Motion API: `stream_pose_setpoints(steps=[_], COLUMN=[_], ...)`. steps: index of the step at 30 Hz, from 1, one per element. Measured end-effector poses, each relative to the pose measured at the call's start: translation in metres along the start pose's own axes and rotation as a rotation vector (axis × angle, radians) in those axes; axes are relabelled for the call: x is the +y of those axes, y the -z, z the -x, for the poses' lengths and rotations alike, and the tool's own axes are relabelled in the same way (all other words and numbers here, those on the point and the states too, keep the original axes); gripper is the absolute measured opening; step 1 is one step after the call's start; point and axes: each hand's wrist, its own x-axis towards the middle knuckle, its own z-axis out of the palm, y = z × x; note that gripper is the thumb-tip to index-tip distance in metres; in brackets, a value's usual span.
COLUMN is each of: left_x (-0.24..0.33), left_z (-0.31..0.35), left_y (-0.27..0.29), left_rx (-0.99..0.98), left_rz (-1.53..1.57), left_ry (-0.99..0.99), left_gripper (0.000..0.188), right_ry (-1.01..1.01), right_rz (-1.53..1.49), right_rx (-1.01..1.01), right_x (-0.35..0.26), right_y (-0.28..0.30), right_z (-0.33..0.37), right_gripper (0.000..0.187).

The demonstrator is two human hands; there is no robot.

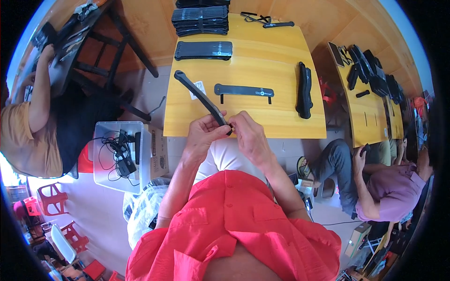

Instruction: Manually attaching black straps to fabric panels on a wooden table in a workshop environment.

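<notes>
Black strap [199,93], one of them, is held up slantwise over the front edge of a yellow wooden table [276,119], with its far end pointed back and to the left. Its lower part is pinched between the thumb and fingers of the left hand [202,136]; the fingertips of the right hand [251,139] are bunched up at its near end, but whether anything's actually gripped there can't be told, tbh. One flat black strip [243,90] is laid crosswise mid-table, with two short dark marks seen just below it, and one white label [200,89] is partly covered by the held strap. At the back left, one tall banded stack [199,21] of black pieces can be counted, plus one lower pack [203,50] in front of it; the pieces inside can't be counted reliably. One bundle of straps [303,91] is parked near the right edge, and one loose strap [278,25] is left at the back right beside a thin looped band [255,18]. Off to the left, one clear plastic bin [117,184] is filled with tangled black cables [124,157].
</notes>
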Motion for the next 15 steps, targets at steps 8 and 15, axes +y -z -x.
stream_pose_setpoints(steps=[8, 15], left_x=[-0.006, -0.007], left_z=[0.012, 0.006], left_y=[-0.015, -0.024], left_rx=[-0.135, 0.084], left_rz=[0.051, 0.069], left_ry=[0.176, 0.136], left_gripper=[0.025, 0.02], right_ry=[-0.068, -0.073], right_rz=[0.112, -0.062], right_rx=[0.115, 0.027], right_x=[0.035, 0.0], right_y=[0.012, -0.003], right_z=[-0.017, 0.005], right_gripper=[0.008, 0.021])
